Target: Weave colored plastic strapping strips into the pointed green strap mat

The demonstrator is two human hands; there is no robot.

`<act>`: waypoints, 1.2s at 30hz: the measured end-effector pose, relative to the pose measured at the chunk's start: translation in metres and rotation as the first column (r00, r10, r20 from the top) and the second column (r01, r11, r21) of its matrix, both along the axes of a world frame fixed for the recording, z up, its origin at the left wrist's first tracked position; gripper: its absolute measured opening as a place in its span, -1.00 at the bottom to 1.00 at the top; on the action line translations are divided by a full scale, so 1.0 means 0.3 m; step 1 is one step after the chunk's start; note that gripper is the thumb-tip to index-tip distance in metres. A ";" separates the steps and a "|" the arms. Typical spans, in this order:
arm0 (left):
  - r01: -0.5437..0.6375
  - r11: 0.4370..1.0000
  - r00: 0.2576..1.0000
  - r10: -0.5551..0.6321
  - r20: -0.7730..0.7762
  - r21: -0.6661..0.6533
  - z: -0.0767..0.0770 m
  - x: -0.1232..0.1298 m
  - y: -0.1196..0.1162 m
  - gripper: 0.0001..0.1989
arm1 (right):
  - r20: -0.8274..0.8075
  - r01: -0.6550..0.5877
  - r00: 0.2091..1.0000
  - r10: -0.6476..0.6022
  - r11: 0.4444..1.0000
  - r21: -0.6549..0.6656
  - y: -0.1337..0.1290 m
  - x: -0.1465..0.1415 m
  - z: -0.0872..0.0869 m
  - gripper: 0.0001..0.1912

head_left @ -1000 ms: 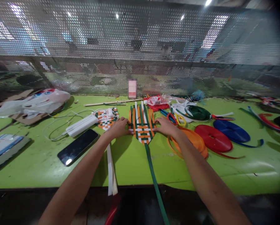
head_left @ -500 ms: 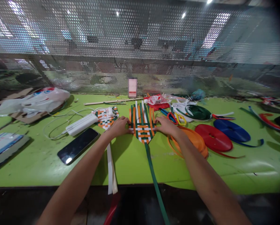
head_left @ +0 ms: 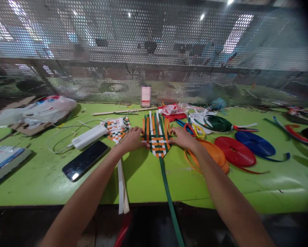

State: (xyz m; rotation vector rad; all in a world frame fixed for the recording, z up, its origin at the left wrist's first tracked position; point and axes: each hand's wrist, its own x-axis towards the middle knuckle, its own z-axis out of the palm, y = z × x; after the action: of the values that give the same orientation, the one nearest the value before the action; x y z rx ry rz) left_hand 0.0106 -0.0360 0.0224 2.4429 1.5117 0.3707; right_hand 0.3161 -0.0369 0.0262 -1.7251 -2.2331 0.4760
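A woven piece of orange, green and white flat strips (head_left: 158,144) lies on the green table between my hands. Its lower end is pointed, and loose strip ends fan out at the top. From the point a long green strip (head_left: 168,192) runs down over the table's front edge. My left hand (head_left: 133,139) grips the left edge of the weave with thumb and fingers. At the opposite edge, my right hand (head_left: 182,138) pinches the weave in the same way. A second woven piece (head_left: 115,128) lies left of my left hand, with a small white object on it.
Left are a power strip (head_left: 89,136), a phone (head_left: 85,160), a plastic bag (head_left: 48,109) and a wrapped packet (head_left: 7,161). Right are orange (head_left: 213,154), red (head_left: 235,151) and blue (head_left: 255,143) strip coils and scissors (head_left: 195,130). A perforated metal screen (head_left: 104,79) rises behind.
My left hand has shifted very slightly along the left edge of the weave. The woven piece and my right hand are practically where they were.
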 end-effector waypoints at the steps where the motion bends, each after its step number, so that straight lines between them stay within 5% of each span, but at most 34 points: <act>1: 0.012 1.000 1.000 -0.012 0.005 0.009 0.002 0.012 -0.009 -0.38 | -0.009 -0.016 1.000 0.016 1.000 0.002 -0.007 -0.009 0.009 -0.59; 10: 0.039 0.996 0.999 -0.040 0.013 0.084 -0.029 0.119 -0.058 -0.34 | -0.021 -0.076 0.997 0.074 0.992 -0.102 -0.042 -0.074 0.015 -0.57; 36: -0.070 0.986 0.994 0.081 -0.068 0.154 -0.009 0.162 -0.090 -0.46 | 0.025 -0.010 1.000 0.013 0.993 -0.116 -0.031 -0.078 0.002 -0.58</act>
State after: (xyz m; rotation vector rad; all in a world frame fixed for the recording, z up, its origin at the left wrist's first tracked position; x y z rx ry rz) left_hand 0.0593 -0.0629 0.0196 2.5452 1.6680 0.4289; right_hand 0.2928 -0.0462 0.0269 -1.7848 -2.2762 0.6009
